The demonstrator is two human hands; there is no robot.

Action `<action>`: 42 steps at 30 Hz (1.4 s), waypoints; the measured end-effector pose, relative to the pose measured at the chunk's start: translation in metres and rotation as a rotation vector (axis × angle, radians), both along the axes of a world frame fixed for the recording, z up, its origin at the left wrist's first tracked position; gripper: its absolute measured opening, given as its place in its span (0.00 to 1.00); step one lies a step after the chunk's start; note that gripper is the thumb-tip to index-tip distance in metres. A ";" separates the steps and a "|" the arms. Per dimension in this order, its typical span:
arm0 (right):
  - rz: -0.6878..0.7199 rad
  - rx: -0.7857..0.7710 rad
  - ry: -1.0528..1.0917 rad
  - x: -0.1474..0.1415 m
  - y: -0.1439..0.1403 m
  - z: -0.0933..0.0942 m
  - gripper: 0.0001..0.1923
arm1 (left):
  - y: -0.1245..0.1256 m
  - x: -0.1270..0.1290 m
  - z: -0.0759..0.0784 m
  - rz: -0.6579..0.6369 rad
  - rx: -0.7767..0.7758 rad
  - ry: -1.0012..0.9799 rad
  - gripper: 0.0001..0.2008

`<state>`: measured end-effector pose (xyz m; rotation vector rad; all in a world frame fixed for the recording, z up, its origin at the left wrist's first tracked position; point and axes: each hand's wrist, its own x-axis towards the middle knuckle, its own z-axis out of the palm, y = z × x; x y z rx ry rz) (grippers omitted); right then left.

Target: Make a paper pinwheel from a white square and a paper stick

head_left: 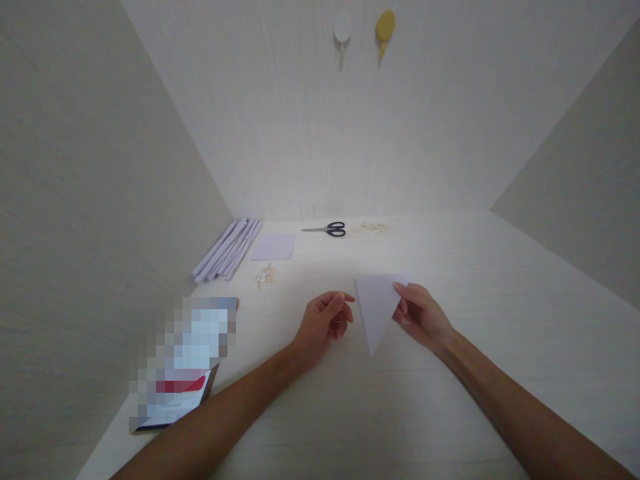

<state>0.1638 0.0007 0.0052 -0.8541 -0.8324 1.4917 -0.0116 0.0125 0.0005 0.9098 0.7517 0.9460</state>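
A pale lilac paper folded into a triangle [377, 305] is held just above the light wooden table [450, 413], its point aimed toward me. My right hand [419, 315] pinches its right edge between thumb and fingers. My left hand [325, 320] hovers just left of the paper's upper left corner with fingers curled and thumb near that corner; whether it touches the paper is unclear.
Far left lie several rolled lilac paper tubes [227, 249], a flat lilac square sheet [273, 246] and small pale scraps [265, 274]. Black-handled scissors [327, 229] rest at the back. A blurred phone or card [183, 363] lies near left. Walls enclose three sides, with two hooks [363, 30] on the back wall.
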 end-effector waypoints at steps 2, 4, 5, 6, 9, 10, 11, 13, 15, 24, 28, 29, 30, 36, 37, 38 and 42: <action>0.076 -0.036 -0.012 -0.003 -0.002 -0.001 0.22 | -0.001 0.001 -0.002 -0.039 0.037 -0.004 0.18; 0.119 -0.061 -0.029 -0.003 -0.002 -0.002 0.22 | -0.001 0.001 -0.005 -0.061 0.045 0.018 0.20; 0.133 -0.067 -0.038 -0.002 -0.002 -0.002 0.22 | -0.001 0.001 -0.006 -0.062 0.038 0.036 0.20; 0.143 -0.071 -0.046 -0.002 -0.002 -0.003 0.22 | -0.001 0.001 -0.006 -0.058 0.024 0.053 0.20; 0.157 -0.087 -0.072 -0.002 -0.003 -0.005 0.22 | -0.001 0.002 -0.005 -0.048 -0.017 0.071 0.20; 0.157 -0.096 -0.086 -0.003 -0.002 -0.005 0.22 | -0.001 0.002 -0.004 -0.049 -0.027 0.066 0.20; 0.154 -0.104 -0.099 -0.004 -0.002 -0.006 0.22 | -0.001 0.003 -0.003 -0.049 -0.033 0.059 0.19; 0.144 -0.105 -0.127 -0.005 -0.002 -0.007 0.20 | 0.000 0.003 -0.001 -0.041 -0.034 0.043 0.18; 0.136 -0.083 -0.160 -0.007 -0.001 -0.008 0.18 | 0.000 0.003 0.000 -0.030 -0.025 0.036 0.16; 0.118 0.040 -0.185 -0.013 0.002 -0.011 0.11 | -0.006 0.005 -0.005 -0.003 0.242 0.324 0.09; 0.147 0.134 -0.099 -0.018 0.002 -0.013 0.22 | -0.009 0.006 -0.001 0.033 0.304 0.441 0.06; 0.154 0.148 -0.088 -0.019 0.001 -0.014 0.27 | -0.009 0.006 0.000 0.052 0.313 0.458 0.06; 0.159 0.157 -0.093 -0.021 0.000 -0.015 0.33 | -0.009 0.006 0.002 0.071 0.319 0.468 0.06; 0.132 0.191 -0.407 -0.039 -0.014 -0.016 0.53 | -0.010 0.003 0.005 0.147 0.334 0.522 0.07; 0.122 0.185 -0.468 -0.042 -0.017 -0.014 0.54 | -0.011 0.002 0.004 0.137 0.324 0.508 0.08; 0.116 0.175 -0.518 -0.045 -0.019 -0.012 0.54 | -0.011 0.002 0.003 0.121 0.315 0.484 0.10; 0.089 0.149 -0.548 -0.050 -0.022 -0.008 0.39 | -0.012 0.001 0.001 0.128 0.359 0.497 0.09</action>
